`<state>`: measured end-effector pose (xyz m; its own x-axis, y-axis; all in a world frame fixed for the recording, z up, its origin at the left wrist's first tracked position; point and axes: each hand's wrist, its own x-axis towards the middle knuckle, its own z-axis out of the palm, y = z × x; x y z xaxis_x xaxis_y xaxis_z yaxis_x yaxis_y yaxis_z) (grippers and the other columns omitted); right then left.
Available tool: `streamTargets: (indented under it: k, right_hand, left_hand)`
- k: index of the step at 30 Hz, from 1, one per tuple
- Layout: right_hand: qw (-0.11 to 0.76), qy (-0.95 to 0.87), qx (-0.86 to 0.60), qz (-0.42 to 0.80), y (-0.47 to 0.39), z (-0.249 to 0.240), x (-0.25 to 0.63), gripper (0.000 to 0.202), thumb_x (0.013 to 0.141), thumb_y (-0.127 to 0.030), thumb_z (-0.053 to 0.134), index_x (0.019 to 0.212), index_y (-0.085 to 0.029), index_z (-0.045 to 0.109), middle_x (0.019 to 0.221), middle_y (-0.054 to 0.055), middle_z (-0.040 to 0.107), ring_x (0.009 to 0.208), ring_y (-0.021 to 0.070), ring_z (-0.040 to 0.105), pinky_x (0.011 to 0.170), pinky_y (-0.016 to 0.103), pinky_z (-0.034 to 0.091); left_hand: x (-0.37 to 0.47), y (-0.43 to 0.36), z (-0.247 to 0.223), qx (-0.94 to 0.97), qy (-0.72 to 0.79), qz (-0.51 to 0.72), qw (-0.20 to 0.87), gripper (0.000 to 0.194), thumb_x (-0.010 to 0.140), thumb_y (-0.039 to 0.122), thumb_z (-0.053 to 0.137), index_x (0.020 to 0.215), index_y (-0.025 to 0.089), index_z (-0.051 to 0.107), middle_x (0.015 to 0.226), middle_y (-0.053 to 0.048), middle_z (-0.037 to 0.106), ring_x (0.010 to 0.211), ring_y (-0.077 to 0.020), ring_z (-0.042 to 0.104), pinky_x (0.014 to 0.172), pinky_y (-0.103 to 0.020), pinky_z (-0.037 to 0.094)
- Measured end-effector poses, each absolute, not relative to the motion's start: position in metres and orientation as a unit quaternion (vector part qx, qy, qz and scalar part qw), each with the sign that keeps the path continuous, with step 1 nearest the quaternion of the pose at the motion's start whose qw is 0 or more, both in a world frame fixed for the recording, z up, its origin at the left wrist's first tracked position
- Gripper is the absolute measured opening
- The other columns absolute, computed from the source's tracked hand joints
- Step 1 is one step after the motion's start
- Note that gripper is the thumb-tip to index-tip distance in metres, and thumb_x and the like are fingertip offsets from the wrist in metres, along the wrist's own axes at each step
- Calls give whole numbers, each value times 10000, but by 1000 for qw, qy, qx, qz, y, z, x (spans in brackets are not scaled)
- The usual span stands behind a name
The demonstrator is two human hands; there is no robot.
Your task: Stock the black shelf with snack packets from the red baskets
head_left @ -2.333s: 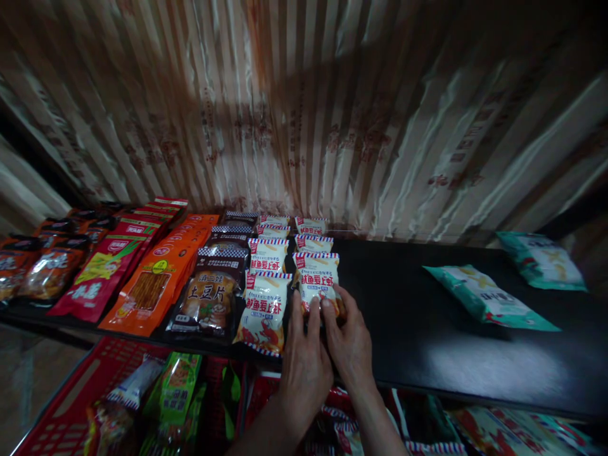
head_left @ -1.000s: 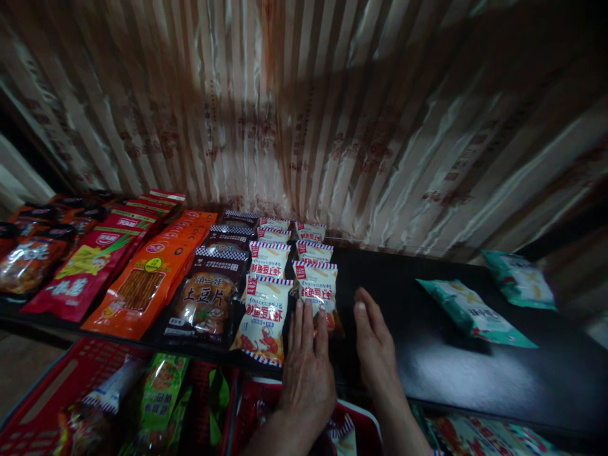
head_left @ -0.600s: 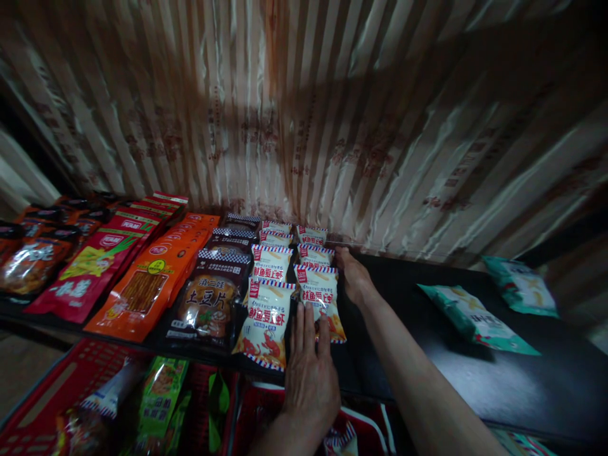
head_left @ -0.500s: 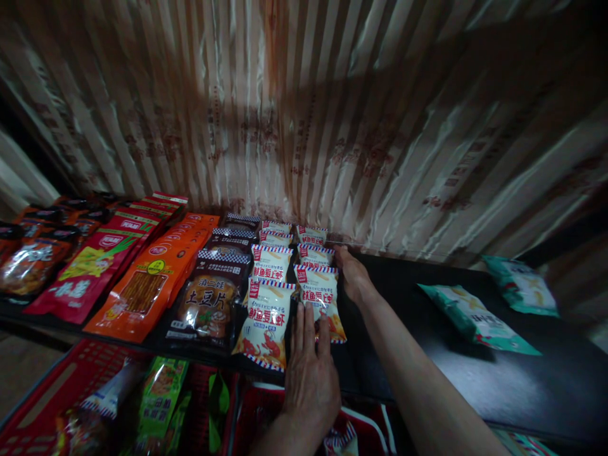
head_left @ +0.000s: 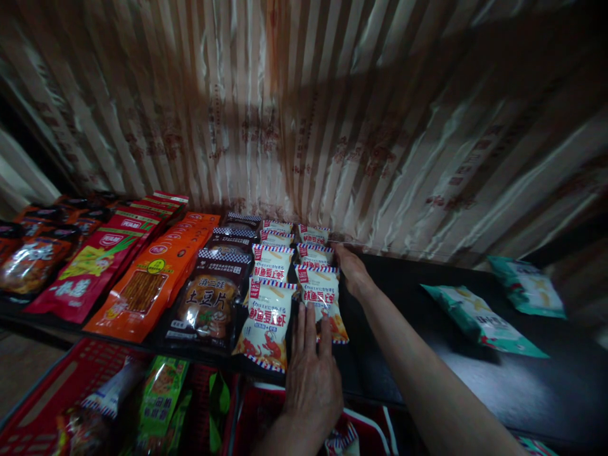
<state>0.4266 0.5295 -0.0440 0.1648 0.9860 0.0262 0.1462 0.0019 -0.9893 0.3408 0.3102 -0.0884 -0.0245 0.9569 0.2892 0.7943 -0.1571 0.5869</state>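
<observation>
Two columns of white snack bags with striped edges lie overlapping on the black shelf. My left hand [head_left: 313, 373] lies with fingers stretched out over the lower end of the front right white bag [head_left: 319, 292], beside the front left white bag [head_left: 266, 323]. My right hand [head_left: 350, 269] touches the right side of the rear bags in the right column, near a middle white bag [head_left: 315, 255]. Its thumb and finger look apart, with nothing gripped between them; part of it is in shadow.
Brown bags [head_left: 209, 297], orange packets [head_left: 142, 285] and pink packets [head_left: 90, 272] line the shelf's left. Two green bags [head_left: 484, 320] lie right on the black shelf [head_left: 532, 386]. Below stand a red basket [head_left: 38, 405] with packets and another red basket [head_left: 365, 434]. Striped sheeting [head_left: 285, 126] hangs behind.
The view has shifted very slightly. Both hands stay in nearly the same place against the white bags, and the bags look unchanged.
</observation>
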Motion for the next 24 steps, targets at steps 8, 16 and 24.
streamTargets:
  k: [8, 16, 24]
  right_hand:
    - [500, -496, -580, 410, 523, -41, 420, 317, 824, -439, 536, 971, -203, 687, 1078, 55, 700, 1046, 202, 621, 904, 321, 473]
    - [499, -485, -593, 404, 530, -41, 414, 327, 833, -439, 512, 988, -200, 672, 1079, 56, 695, 1048, 200, 617, 913, 309, 463]
    - [504, -493, -575, 415, 558, -48, 414, 329, 801, -479, 542, 802, -175, 668, 798, 62, 714, 812, 218, 670, 746, 317, 527]
  left_hand:
    - [339, 309, -78, 687, 636, 323, 139, 696, 738, 54, 445, 1419, 142, 326, 1556, -115, 74, 1426, -299, 45, 1123, -528, 244]
    - [338, 309, -80, 690, 636, 317, 140, 710, 737, 61, 453, 1426, 152, 311, 1555, -117, 51, 1423, -309, 32, 1112, -546, 256]
    - [334, 309, -70, 694, 632, 298, 171, 679, 749, 71, 440, 1416, 137, 331, 1546, -133, 103, 1419, -303, 44, 1114, -540, 262]
